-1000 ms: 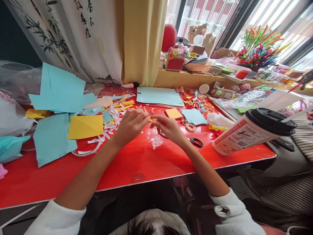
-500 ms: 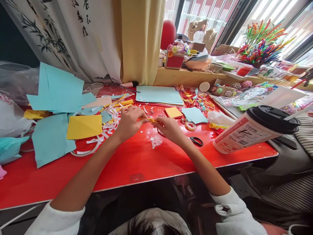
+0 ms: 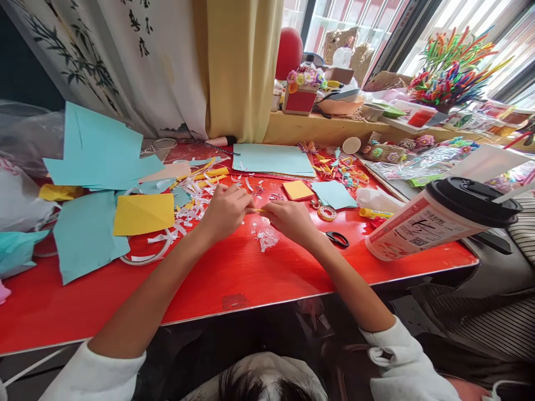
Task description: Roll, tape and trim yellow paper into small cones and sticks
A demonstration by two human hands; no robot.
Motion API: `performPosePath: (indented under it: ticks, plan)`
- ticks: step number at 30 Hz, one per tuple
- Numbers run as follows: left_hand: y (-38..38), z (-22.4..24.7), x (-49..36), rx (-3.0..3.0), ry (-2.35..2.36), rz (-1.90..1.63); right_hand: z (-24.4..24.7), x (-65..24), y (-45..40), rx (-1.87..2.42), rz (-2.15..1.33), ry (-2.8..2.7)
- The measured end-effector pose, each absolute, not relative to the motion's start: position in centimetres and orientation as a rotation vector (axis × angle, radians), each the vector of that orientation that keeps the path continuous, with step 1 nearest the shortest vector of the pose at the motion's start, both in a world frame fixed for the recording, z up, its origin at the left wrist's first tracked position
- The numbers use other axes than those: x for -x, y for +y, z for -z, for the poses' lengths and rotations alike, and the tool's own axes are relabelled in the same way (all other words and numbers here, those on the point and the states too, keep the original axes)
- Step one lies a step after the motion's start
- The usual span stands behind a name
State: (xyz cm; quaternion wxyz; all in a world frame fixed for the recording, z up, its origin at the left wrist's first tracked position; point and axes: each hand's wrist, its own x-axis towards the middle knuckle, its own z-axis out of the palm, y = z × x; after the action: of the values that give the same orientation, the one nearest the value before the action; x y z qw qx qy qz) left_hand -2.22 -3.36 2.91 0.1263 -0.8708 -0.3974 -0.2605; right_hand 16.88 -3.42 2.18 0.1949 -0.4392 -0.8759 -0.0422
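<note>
Between my two hands is a thin strip of yellow paper (image 3: 261,210), pinched at both ends above the red table. My left hand (image 3: 228,211) is closed on its left end, fingers curled. The right end sits in the closed fingers of my right hand (image 3: 292,220). Most of the strip is hidden by the fingers. Just below lies a crumpled bit of clear plastic with white scraps (image 3: 266,238). Black-handled scissors (image 3: 337,239) rest to the right of my right hand, their blades hidden. Behind them lies a roll of tape (image 3: 326,213).
Yellow squares (image 3: 297,190) and blue paper (image 3: 334,195) lie beyond my right hand. White paper shreds (image 3: 196,203) and large blue sheets (image 3: 94,150) spread to the left. A tilted lidded cup (image 3: 434,220) stands at right. Crafts (image 3: 303,92) line the sill.
Both hands keep hold of the yellow strip; the fingers have turned slightly, and the strip looks thinner between them. The view has shifted a little.
</note>
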Motion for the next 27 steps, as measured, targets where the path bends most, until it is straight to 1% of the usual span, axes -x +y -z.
performPosePath:
  ticks: [3,7,12,18,23,25,27]
  plan:
    - [-3.4,-2.7,2.2,2.428,-1.083,0.666,-2.1,-16.9,-3.5,1.226,0.144,-2.467]
    - [-3.1,-2.8,2.8,2.435,-1.022,0.688,-2.0,-16.9,-3.4,1.258,0.186,-2.460]
    - [-2.9,-2.7,3.1,2.424,-1.036,0.533,-2.0,-17.1,-3.2,1.233,0.189,-2.488]
    - [-2.7,-2.9,4.1,2.467,-1.053,0.694,-2.2,-17.2,-3.2,1.276,0.163,-2.387]
    - [-2.5,-2.7,4.9,2.486,-1.038,0.688,-2.4,-17.0,-3.3,1.265,0.077,-2.397]
    - [-2.2,-2.6,4.6,2.441,-1.138,0.796,-2.4,-17.0,-3.2,1.289,0.112,-2.351]
    - [-1.9,-2.6,4.2,2.373,-1.347,0.973,-2.3,-17.2,-3.2,1.312,0.159,-2.275]
